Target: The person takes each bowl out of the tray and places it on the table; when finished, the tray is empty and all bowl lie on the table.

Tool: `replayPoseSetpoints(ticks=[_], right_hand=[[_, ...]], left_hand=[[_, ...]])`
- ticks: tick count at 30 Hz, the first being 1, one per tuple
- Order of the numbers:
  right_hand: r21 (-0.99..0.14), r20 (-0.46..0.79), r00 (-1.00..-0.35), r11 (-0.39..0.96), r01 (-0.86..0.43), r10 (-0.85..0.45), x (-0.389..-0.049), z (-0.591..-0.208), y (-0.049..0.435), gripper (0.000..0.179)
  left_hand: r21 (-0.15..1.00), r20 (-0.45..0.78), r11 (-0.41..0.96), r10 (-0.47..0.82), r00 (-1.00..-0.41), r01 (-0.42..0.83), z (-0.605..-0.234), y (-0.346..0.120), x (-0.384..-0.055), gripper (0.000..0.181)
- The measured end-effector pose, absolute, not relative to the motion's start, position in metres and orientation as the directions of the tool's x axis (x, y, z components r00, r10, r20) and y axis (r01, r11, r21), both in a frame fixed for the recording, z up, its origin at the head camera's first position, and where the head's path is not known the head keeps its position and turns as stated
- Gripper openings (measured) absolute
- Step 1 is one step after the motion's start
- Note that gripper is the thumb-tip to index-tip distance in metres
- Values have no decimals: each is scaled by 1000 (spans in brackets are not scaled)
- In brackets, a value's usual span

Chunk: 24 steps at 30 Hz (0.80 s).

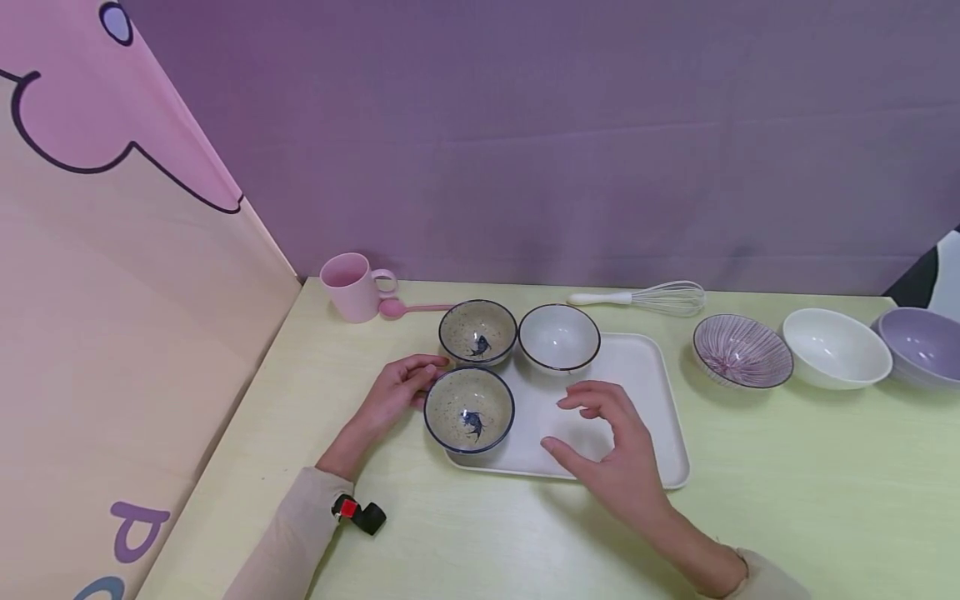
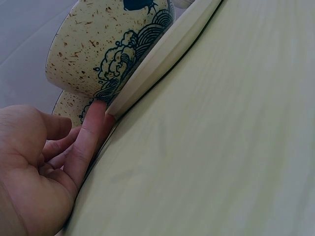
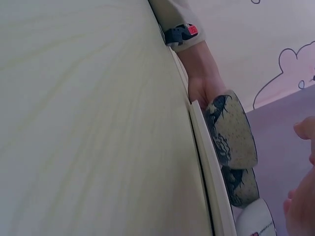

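Two speckled beige bowls with blue rims and blue fish stand one behind the other, the near bowl (image 1: 469, 410) and the far bowl (image 1: 477, 332), at the left end of a white tray (image 1: 645, 417). A white bowl with a dark rim (image 1: 559, 337) sits right of the far one. My left hand (image 1: 397, 387) is at the tray's left edge beside the speckled bowls; in the left wrist view its fingertips (image 2: 93, 113) touch about the near bowl's base and tray rim. My right hand (image 1: 618, 454) hovers above the tray, thumb and fingers spread apart, holding nothing.
A pink mug (image 1: 352, 289) and pink spoon (image 1: 408, 309) lie at the back left, a whisk (image 1: 645, 298) behind the tray. To the right stand a purple-striped bowl (image 1: 742, 352), a white bowl (image 1: 837, 350) and a purple bowl (image 1: 924, 348). Walls border the back and left.
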State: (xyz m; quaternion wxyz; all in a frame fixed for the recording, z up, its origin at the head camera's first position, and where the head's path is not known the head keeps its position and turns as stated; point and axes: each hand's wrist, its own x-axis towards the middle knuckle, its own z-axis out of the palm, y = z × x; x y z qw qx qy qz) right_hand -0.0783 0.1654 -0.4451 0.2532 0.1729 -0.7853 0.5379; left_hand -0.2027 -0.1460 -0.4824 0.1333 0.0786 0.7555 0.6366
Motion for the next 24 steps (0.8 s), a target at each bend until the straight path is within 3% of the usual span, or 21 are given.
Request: replayPoseSetpoints(ticks=[14,24], right_hand=[[-837,382,-914,367,-406,-138,-94,-451,124,55],[-825,326,-920,409,-390,-219,-102,-458,103,64]], left_hand=[[986,-97,158,293,-951,-52,-483,-147,-203,34],[988,-89,148,308,-947,-44,-482,-146,-203,34]])
